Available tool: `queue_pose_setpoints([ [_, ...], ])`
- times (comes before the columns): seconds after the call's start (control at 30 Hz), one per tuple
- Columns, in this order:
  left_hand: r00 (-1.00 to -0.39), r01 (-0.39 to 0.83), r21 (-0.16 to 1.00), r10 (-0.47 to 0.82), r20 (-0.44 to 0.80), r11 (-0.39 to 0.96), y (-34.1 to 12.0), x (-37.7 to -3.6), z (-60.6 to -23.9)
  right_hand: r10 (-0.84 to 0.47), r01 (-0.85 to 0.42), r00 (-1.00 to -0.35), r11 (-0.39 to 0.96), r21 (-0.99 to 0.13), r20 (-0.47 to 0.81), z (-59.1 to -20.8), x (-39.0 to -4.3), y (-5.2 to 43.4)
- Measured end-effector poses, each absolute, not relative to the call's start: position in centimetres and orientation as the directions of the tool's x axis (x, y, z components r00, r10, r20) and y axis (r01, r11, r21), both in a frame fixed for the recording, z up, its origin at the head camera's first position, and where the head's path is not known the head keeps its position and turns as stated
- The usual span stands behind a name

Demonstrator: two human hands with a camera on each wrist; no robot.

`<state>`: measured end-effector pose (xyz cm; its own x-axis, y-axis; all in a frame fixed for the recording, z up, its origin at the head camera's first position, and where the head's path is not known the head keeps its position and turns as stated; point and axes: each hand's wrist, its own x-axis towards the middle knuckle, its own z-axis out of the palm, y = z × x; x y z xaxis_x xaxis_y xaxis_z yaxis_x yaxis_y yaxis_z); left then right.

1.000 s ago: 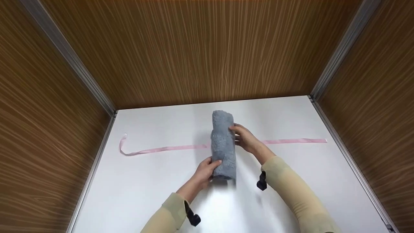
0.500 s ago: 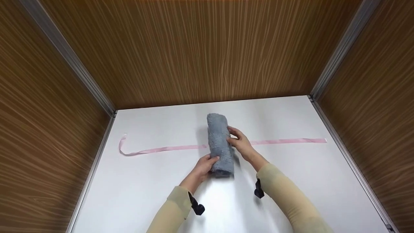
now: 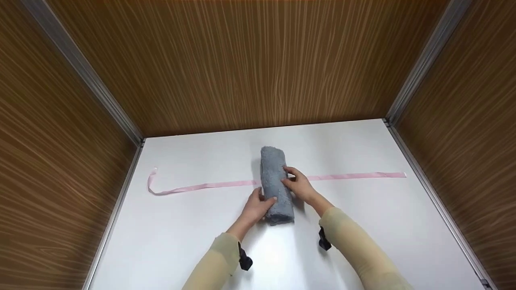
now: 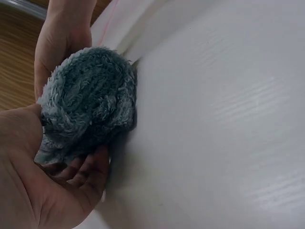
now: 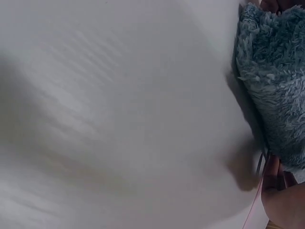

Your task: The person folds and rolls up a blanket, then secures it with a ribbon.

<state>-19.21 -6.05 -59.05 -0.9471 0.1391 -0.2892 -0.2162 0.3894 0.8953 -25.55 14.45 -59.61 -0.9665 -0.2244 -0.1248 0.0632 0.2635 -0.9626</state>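
Observation:
A rolled grey towel [image 3: 275, 185] lies lengthwise on the white table [image 3: 193, 233], across the middle of a long pink ribbon [image 3: 201, 186]. My left hand [image 3: 261, 200] grips the roll's near end from the left, thumb on top. In the left wrist view the roll's spiral end [image 4: 88, 100] sits in my left palm [image 4: 43, 191], fingers curled under it. My right hand [image 3: 291, 182] holds the roll's right side at about its middle, where the ribbon passes beneath. The right wrist view shows the towel [image 5: 274, 71] close up, with fingertips [image 5: 281, 195] by the ribbon [image 5: 252, 214].
The ribbon runs flat to the right [image 3: 363, 175] and ends in a curl at the left [image 3: 152, 177]. Wood-grain walls [image 3: 258, 72] with metal corner strips [image 3: 121, 108] close the table in on three sides. The table's near part holds only my sleeves.
Both hands have brought the rolled towel down and a little nearer. It now rests on the table over the ribbon. The ribbon has stayed in place.

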Motion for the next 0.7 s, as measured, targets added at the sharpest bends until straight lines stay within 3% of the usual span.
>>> queue_pose_setpoints([
  [0.17,-0.965,0.019,0.852,0.231,-0.121,0.523,-6.7,-19.8,-58.6,-0.218,0.059,-0.968,0.293,-0.954,-0.127,-59.9,-25.6,14.8],
  [0.37,-0.895,0.295,0.689,0.443,-0.044,0.663,-7.5,-20.4,-58.2,-0.216,0.044,-0.969,0.324,-0.945,-0.120,-60.2,-25.6,15.2],
  [0.5,-0.869,0.361,0.576,0.489,-0.078,0.733,-7.6,-20.7,-58.1,-0.224,0.015,-0.969,0.374,-0.927,-0.106,-60.2,-25.6,15.3],
  [0.7,-0.872,0.369,0.472,0.474,-0.123,0.801,-7.4,-21.0,-57.6,-0.228,-0.007,-0.968,0.431,-0.903,-0.101,-60.2,-25.7,15.5],
])
